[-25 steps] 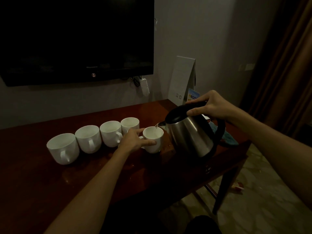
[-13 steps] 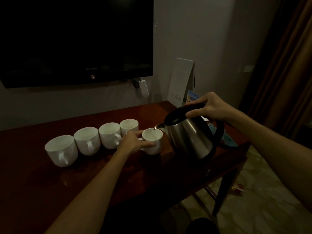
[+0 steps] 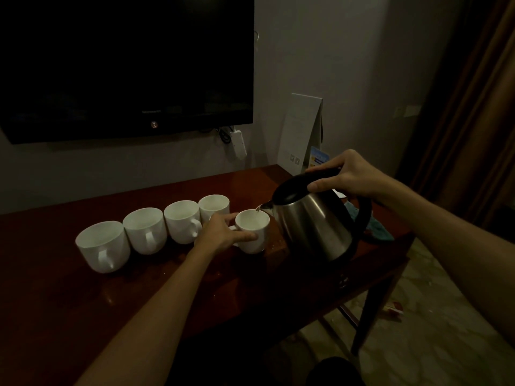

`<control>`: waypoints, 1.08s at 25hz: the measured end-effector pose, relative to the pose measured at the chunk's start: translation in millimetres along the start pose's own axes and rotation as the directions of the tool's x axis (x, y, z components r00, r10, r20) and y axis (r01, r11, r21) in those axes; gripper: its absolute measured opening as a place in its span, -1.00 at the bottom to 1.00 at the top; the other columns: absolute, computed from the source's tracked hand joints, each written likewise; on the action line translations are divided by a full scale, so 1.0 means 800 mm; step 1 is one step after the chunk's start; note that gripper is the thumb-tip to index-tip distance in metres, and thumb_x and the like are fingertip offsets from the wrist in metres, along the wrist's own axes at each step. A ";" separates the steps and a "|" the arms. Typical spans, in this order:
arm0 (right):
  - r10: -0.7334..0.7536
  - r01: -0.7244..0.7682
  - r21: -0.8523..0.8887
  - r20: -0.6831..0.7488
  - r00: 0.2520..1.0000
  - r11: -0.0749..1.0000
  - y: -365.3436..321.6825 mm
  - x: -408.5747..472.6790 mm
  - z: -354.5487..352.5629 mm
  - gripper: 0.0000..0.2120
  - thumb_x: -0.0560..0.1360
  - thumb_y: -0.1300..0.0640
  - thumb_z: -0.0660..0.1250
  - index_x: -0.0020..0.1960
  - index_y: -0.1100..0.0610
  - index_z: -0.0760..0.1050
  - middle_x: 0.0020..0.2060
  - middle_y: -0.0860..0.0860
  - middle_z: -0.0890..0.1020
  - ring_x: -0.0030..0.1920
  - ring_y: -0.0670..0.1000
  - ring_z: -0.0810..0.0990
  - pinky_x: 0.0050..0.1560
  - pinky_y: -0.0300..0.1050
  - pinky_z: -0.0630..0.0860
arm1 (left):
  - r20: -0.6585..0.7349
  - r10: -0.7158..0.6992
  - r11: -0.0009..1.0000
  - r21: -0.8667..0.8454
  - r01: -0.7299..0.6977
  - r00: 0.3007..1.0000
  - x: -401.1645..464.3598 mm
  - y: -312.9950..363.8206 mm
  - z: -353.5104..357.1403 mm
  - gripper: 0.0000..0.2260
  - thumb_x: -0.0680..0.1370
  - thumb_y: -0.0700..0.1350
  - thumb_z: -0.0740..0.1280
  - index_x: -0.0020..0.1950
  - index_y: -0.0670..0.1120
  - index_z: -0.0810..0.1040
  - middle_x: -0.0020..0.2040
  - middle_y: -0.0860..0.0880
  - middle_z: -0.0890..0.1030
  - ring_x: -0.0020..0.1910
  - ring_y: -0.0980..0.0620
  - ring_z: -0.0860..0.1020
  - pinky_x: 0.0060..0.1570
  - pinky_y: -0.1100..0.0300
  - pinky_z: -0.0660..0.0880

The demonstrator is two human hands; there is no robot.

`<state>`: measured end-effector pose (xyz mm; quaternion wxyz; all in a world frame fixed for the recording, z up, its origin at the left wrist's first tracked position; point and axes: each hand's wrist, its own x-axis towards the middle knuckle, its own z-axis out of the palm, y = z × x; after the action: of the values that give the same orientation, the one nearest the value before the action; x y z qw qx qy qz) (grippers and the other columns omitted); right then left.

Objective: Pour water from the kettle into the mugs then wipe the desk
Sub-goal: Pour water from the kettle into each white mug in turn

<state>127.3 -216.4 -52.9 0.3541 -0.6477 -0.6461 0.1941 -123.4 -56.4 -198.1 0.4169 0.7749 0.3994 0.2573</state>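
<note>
Mugs, white, 5 total, in a row on desk [image 3: 69,316] running L to R and slightly away from camera. Mug 1 [image 3: 103,246], mug 2 [image 3: 145,230], mug 3 [image 3: 181,220]: upright, sides touching or nearly so, handles facing camera. Mug 4 [image 3: 214,204]: at back, lower part hidden behind left hand [image 3: 220,235]; handle not visible. Mug 5 [image 3: 253,230]: upright, just R of mug 4 and nearer camera. Left hand grips mug 5 from its L side: thumb across front wall, index finger along far side; handle hidden under hand.

Kettle [image 3: 315,227]: steel body, black lid and handle, held above desk R of mug 5. Long axis tilted, top leaning L; spout points L, down at mug 5 rim, tip over rim. Thin stream at spout, hard to make out in low light. Water level in any mug: cannot tell. Right hand [image 3: 348,176] grips kettle handle at top, fingers curled round it, thumb on lid edge.

Cloth [image 3: 376,228], blue-green: on desk behind kettle, mostly hidden by it. Droplets on desk near mug 5 base, faint.

TV [image 3: 125,65]: wall-mounted above desk, dark, cut off at top and L. Card [image 3: 301,132], white, upright at desk R rear; print illegible. Curtain [image 3: 473,107] at far R, cut off by frame edge.
</note>
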 end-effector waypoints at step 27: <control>0.025 -0.025 -0.002 -0.007 1.000 1.000 0.004 0.004 -0.005 -0.68 0.45 0.22 0.49 0.19 0.19 0.62 -0.39 -0.20 0.68 -0.40 -0.24 0.60 -0.37 -0.40 0.46 | 0.006 -0.034 0.999 -0.006 0.034 0.999 0.003 0.003 0.002 -0.38 0.37 -0.02 0.60 0.40 -0.07 0.53 0.36 -0.09 0.57 0.37 -0.10 0.47 0.15 0.06 0.44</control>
<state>132.6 -214.0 -51.8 0.3532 -0.6568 -0.6370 0.1952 -119.8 -56.2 -197.0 0.4247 0.7674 0.4106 0.2492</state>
